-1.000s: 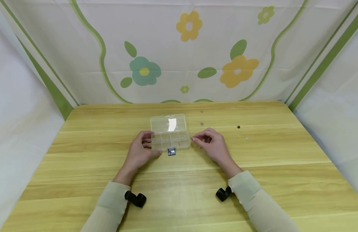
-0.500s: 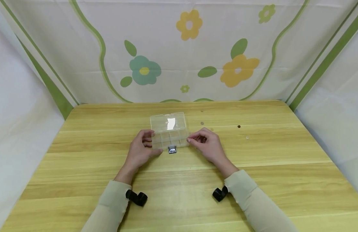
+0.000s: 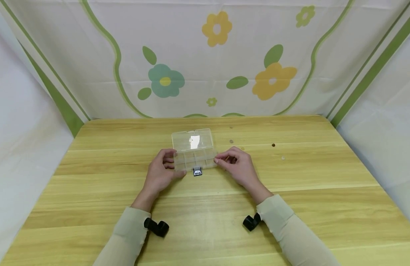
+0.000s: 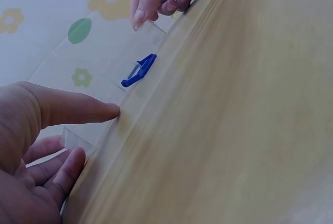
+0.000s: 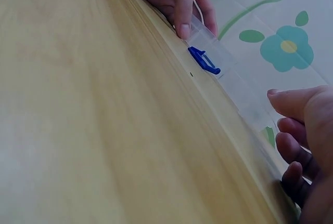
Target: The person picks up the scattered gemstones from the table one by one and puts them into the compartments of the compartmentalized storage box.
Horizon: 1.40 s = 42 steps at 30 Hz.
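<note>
A clear plastic compartment box lies on the table with its lid raised at the back. Its blue latch sticks out from the front edge. My left hand grips the box's left end, thumb along the front corner and fingers round the side. Over the right end, my right hand pinches with thumb and index finger close above the right compartments. A tiny clear piece shows at those fingertips in the left wrist view; its kind is too small to make out. The other right-hand fingers are curled.
Several tiny round pieces lie behind and right of the box: a dark brown one, a whitish one, a greyish one and a yellowish one. A flowered curtain hangs behind the wooden table.
My right hand has moved left onto the box's right end, uncovering a yellowish piece behind it. The box has shifted very slightly, while my left hand keeps its grip.
</note>
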Each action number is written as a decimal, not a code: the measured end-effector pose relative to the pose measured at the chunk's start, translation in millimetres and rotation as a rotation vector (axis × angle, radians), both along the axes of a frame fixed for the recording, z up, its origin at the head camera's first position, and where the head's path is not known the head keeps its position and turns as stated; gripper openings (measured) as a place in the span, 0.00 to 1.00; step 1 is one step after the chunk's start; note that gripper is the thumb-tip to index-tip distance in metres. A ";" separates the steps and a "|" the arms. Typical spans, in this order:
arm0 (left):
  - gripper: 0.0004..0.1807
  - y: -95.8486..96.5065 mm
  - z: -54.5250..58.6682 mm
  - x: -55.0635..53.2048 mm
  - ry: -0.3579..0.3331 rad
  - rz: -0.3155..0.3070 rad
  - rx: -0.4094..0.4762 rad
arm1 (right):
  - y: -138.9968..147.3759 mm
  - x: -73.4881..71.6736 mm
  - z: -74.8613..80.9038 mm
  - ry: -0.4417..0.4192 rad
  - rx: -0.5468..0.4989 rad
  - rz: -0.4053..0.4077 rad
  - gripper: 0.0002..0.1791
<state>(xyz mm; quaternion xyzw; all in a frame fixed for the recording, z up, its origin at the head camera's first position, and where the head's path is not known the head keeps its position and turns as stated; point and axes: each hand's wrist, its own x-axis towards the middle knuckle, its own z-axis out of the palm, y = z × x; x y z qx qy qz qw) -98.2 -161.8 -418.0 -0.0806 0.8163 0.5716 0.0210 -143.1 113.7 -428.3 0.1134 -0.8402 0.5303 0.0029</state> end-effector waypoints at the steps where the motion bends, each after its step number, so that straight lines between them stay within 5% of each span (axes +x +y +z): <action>1: 0.43 0.1 -0.4 0.1 0.004 0.000 -0.001 | 0.0 -0.1 -0.3 0.000 -0.001 0.000 0.06; 42: 0.43 1.0 -6.6 -2.1 0.030 -0.004 -0.017 | 3.6 1.0 -3.1 0.016 0.014 0.026 0.06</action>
